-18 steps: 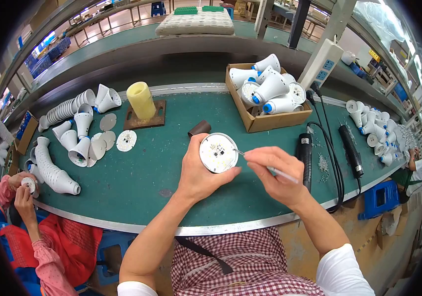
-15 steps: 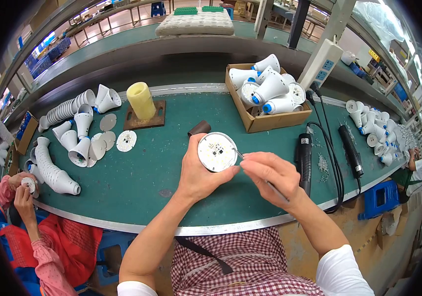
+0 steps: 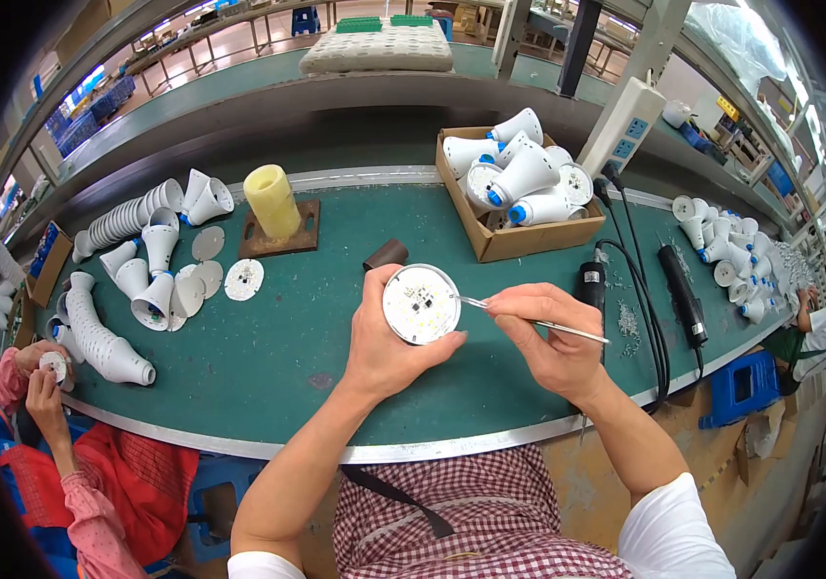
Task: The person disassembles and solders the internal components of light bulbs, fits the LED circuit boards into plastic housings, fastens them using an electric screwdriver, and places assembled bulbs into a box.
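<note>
My left hand (image 3: pixel 384 338) is wrapped round a white LED bulb housing (image 3: pixel 389 314), its open end turned up towards me. In that end lies a round white LED board (image 3: pixel 420 305) with small dark parts at its middle. Pinched in my right hand (image 3: pixel 553 338) is a pair of metal tweezers (image 3: pixel 567 329). Their tip is at the right rim of the housing, by the board's edge; whether it touches cannot be made out. A dark brown tube (image 3: pixel 386 255) lies just behind my left hand.
A cardboard box (image 3: pixel 529 243) of bulb housings stands behind. Black electric screwdrivers (image 3: pixel 685 294) and cables lie to the right. Left are stacked housings (image 3: pixel 109 333), round plates (image 3: pixel 208 243), a loose LED board (image 3: pixel 244 280) and a yellow cylinder (image 3: pixel 273 201). A co-worker's hands (image 3: pixel 44 386) hold a part.
My right hand has turned, so the tweezers lie flatter, their back end now pointing right. The housing has shifted slightly left and down in view, still in my left hand.
</note>
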The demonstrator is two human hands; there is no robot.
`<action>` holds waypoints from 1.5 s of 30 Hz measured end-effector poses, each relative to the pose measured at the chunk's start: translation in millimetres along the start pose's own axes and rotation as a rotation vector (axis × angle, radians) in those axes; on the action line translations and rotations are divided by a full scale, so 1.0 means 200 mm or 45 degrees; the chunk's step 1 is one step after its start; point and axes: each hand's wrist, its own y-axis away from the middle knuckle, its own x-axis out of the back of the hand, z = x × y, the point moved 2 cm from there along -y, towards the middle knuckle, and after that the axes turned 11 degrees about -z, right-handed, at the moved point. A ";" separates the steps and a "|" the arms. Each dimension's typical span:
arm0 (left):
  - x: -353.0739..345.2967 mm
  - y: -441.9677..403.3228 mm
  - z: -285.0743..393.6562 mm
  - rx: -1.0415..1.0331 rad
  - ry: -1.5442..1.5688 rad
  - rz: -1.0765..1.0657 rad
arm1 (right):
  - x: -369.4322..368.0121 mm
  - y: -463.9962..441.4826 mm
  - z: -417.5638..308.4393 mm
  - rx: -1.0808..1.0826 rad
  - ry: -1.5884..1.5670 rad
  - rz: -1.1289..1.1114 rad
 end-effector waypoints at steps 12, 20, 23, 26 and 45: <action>-0.01 0.00 0.04 -0.139 -0.308 -0.153 | 0.04 0.00 0.12 -0.626 -0.685 -0.136; -0.02 0.01 0.02 -0.101 -0.147 -0.265 | 0.09 -0.02 0.17 -0.847 -1.016 -0.259; -0.03 0.01 0.01 -0.110 -0.168 -0.280 | 0.09 0.00 0.18 -0.880 -1.113 -0.211; -0.03 0.01 0.02 -0.074 -0.111 -0.286 | 0.09 0.02 0.18 -0.863 -1.176 -0.177; -0.03 0.00 0.01 -0.079 -0.155 -0.202 | 0.05 0.02 0.10 -0.655 -0.664 -0.113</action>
